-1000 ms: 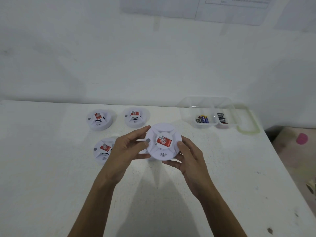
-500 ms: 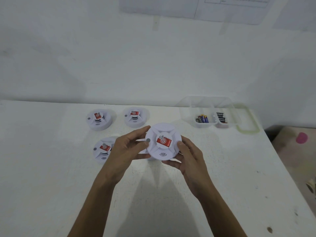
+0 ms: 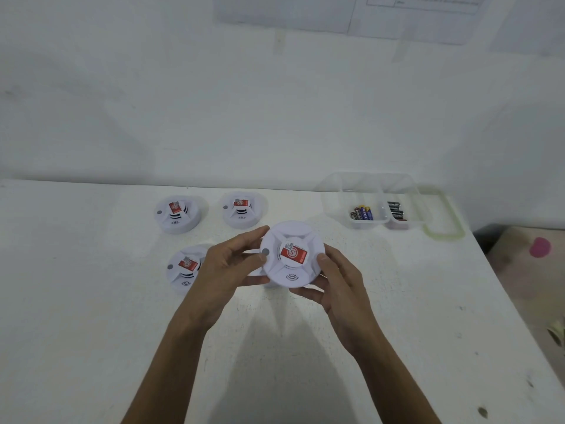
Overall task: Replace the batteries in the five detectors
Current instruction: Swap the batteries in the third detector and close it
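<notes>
I hold a round white detector point(image 3: 292, 254) with a red sticker above the table, its face tilted toward me. My left hand point(image 3: 232, 264) grips its left rim and my right hand point(image 3: 336, 280) grips its right and lower rim. Three more white detectors lie on the table: one at the back left point(image 3: 177, 214), one at the back centre point(image 3: 243, 209), one at the near left point(image 3: 186, 267), partly behind my left hand. A clear plastic box point(image 3: 376, 203) at the back right holds batteries point(image 3: 362, 213) in two compartments.
The white table point(image 3: 91, 332) ends at a right edge near the floor. The box's lid with a green seal point(image 3: 443, 218) lies behind and right of the box. A white wall stands right behind the table. A pink object point(image 3: 539, 246) lies on the floor.
</notes>
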Tool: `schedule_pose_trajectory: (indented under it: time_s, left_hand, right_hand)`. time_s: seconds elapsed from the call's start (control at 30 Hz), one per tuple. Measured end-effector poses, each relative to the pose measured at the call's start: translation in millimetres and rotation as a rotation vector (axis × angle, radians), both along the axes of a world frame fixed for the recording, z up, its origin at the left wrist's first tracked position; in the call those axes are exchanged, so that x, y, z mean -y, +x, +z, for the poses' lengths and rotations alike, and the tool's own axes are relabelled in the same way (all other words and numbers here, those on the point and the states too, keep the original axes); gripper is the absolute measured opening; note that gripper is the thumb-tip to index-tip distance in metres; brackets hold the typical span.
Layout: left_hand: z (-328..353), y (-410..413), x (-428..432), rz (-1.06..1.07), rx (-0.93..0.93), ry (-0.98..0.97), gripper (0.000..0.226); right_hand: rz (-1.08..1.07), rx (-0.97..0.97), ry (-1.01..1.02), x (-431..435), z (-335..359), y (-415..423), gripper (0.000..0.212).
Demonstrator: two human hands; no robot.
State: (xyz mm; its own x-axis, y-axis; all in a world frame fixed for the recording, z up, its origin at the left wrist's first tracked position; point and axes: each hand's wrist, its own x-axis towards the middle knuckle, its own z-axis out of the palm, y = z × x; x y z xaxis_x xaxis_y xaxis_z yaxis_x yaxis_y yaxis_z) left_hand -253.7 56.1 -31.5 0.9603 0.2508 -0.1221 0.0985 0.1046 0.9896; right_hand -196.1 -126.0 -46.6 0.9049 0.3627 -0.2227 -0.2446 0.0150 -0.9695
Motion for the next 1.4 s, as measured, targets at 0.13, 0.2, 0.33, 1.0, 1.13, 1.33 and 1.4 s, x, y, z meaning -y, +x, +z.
schedule_pose_trajectory:
  time_s: [0.13,0.2,0.33,1.0,1.13,1.33,1.4]
  left_hand:
    - [-0.3,0.3,0.1,0.0,-0.001,0.007,0.039]
    - [-0.2,0.4,0.3,0.001,-0.006,0.003,0.039]
    - [0.2,0.5,0.6,-0.002,-0.003,0.0,0.039]
    - [-1.4,0.8,-0.3,-0.004,0.002,-0.004,0.039]
    - [-1.9,0.7,-0.8,-0.004,0.003,-0.013,0.039]
    - [-1.7,1.8,0.1,-0.001,0.0,0.007,0.04]
    - [-1.7,1.5,0.3,-0.003,0.002,0.008,0.04]
  right_hand:
    - [-0.002,0.001,-0.003,0.1,-1.1,0.0,0.043]
    - [-0.008,-0.003,-0.001,0.3,-1.8,0.1,0.037]
    - [-0.007,-0.009,0.016,0.2,-1.0,0.0,0.033]
    - [-0.018,-0.017,0.011,0.0,0.3,-0.4,0.033]
    - [-0.012,-0.018,0.018,-0.6,1.0,0.1,0.032]
    - [-0.021,-0.017,-0.008,-0.5,-0.5,1.0,0.033]
    - [-0.021,-0.017,-0.012,0.1,-0.5,0.8,0.034]
